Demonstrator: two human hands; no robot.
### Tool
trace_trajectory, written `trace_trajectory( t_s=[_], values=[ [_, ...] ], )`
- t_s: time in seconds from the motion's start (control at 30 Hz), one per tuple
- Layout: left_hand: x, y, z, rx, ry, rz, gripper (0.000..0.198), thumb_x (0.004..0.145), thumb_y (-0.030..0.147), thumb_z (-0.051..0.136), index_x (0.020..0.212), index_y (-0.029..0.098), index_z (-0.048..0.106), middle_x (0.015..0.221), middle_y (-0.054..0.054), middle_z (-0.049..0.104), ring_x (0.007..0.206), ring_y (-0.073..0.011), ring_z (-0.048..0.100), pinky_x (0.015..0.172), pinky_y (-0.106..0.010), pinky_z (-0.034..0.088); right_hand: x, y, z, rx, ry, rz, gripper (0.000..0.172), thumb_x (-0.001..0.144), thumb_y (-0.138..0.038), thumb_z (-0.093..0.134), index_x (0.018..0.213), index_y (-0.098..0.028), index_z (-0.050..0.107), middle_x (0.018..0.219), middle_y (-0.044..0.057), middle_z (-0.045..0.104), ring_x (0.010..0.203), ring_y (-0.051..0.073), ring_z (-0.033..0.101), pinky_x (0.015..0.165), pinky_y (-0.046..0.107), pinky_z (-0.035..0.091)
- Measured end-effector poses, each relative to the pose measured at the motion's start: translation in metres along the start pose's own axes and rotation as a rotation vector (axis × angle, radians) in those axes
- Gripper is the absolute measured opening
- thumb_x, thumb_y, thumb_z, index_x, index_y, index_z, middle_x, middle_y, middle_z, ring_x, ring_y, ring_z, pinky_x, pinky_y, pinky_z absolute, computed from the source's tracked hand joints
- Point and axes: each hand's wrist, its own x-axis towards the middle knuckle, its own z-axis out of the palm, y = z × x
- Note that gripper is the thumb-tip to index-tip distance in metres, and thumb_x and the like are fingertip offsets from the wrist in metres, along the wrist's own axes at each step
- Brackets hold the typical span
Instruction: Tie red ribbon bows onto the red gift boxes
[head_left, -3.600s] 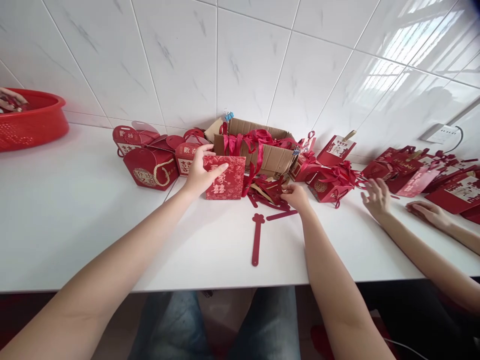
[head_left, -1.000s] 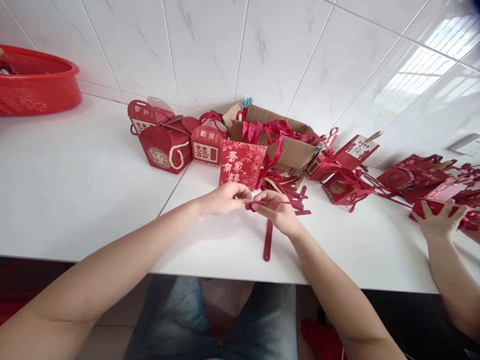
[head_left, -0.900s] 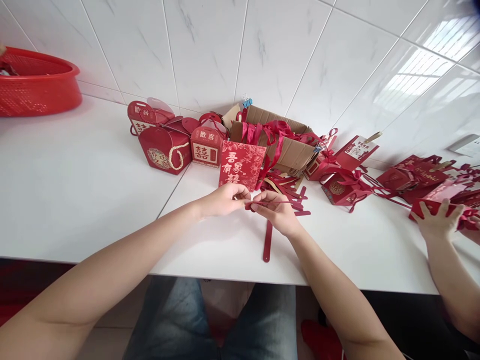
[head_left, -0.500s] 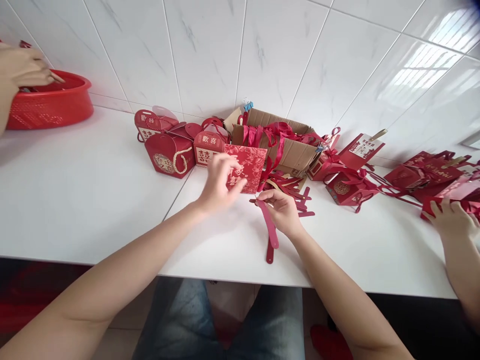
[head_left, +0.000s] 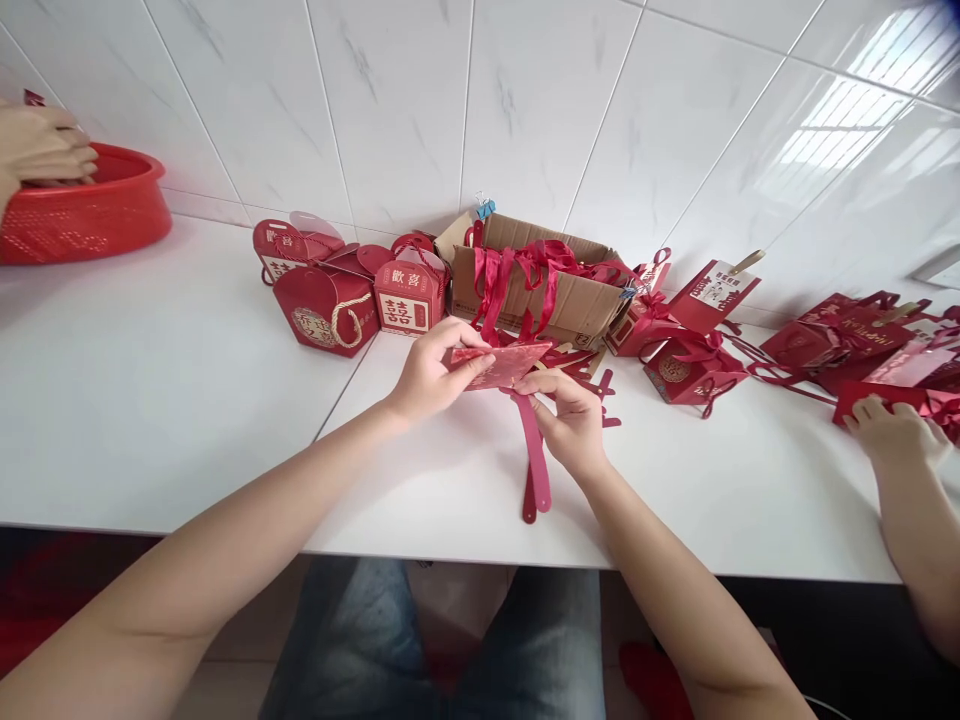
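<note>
My left hand (head_left: 435,370) is closed on a flat red printed piece with a floral pattern (head_left: 506,362), perhaps a folded gift box, seen tilted nearly edge-on. At its lower right corner my right hand (head_left: 566,415) pinches the top of a crimson strap (head_left: 533,455) between thumb and fingers. The strap hangs down with a hole at its end. Partly behind it, a darker red strap (head_left: 529,500) lies on the table. Whether the pinched end is fixed to the printed piece is hidden by my fingers.
Behind my hands stands a cardboard box (head_left: 581,305) of red ribbons, with loose straps (head_left: 606,390) before it. Finished-looking gift boxes (head_left: 326,310) are at left, others (head_left: 694,365) at right. Another person's hand (head_left: 52,145) is at the red basket (head_left: 90,215); a further hand (head_left: 896,430) is far right.
My left hand, open before, has closed on the printed piece, which has tipped from upright to nearly flat. My right hand still pinches the strap. The hand at the basket has moved slightly.
</note>
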Motion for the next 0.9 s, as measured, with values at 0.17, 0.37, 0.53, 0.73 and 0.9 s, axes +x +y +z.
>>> trace_trajectory(
  t_s=[0.17, 0.37, 0.53, 0.73, 0.9],
  values=[
    [-0.011, 0.009, 0.003, 0.023, -0.023, 0.237, 0.009, 0.082, 0.022, 0.068, 0.079, 0.016, 0.062, 0.080, -0.005, 0.064, 0.076, -0.0144, 0.061, 0.066, -0.026, 0.050, 0.002, -0.007, -0.004, -0.182, 0.023, -0.137, 0.011, 0.084, -0.017, 0.065, 0.084, -0.026, 0.071, 0.085, 0.001, 0.073, 0.082, 0.017, 0.065, 0.076, 0.035, 0.048],
    [-0.011, 0.010, 0.003, 0.006, -0.016, 0.257, 0.008, 0.080, 0.018, 0.069, 0.080, 0.014, 0.063, 0.081, -0.007, 0.065, 0.075, -0.0138, 0.063, 0.064, -0.024, 0.052, 0.002, -0.005, -0.004, -0.425, 0.061, -0.253, 0.012, 0.084, -0.016, 0.065, 0.081, -0.025, 0.072, 0.081, 0.000, 0.074, 0.071, 0.015, 0.060, 0.070, 0.035, 0.039],
    [-0.012, 0.011, 0.002, -0.028, -0.039, 0.228, 0.008, 0.080, 0.021, 0.070, 0.080, 0.014, 0.065, 0.081, -0.007, 0.066, 0.073, -0.0134, 0.063, 0.061, -0.023, 0.051, 0.000, -0.005, 0.000, -0.536, 0.143, -0.345, 0.013, 0.083, -0.014, 0.067, 0.081, -0.026, 0.071, 0.075, -0.002, 0.071, 0.067, 0.014, 0.054, 0.065, 0.033, 0.035],
    [-0.012, 0.014, -0.003, -0.139, -0.139, 0.180, 0.010, 0.078, 0.023, 0.073, 0.080, 0.015, 0.067, 0.083, -0.008, 0.068, 0.074, -0.0142, 0.065, 0.060, -0.023, 0.053, 0.000, -0.007, 0.002, -0.647, 0.321, -0.452, 0.012, 0.079, -0.016, 0.070, 0.078, -0.028, 0.068, 0.086, 0.003, 0.054, 0.081, 0.018, 0.055, 0.072, 0.036, 0.039],
    [-0.013, 0.011, -0.004, -0.171, -0.189, 0.195, 0.014, 0.075, 0.026, 0.076, 0.081, 0.017, 0.067, 0.083, -0.007, 0.067, 0.077, -0.0155, 0.065, 0.064, -0.026, 0.055, 0.001, -0.005, -0.002, -0.460, 0.183, -0.362, 0.022, 0.080, -0.016, 0.066, 0.097, -0.025, 0.058, 0.094, 0.005, 0.063, 0.090, 0.022, 0.062, 0.077, 0.039, 0.048]
  ],
)
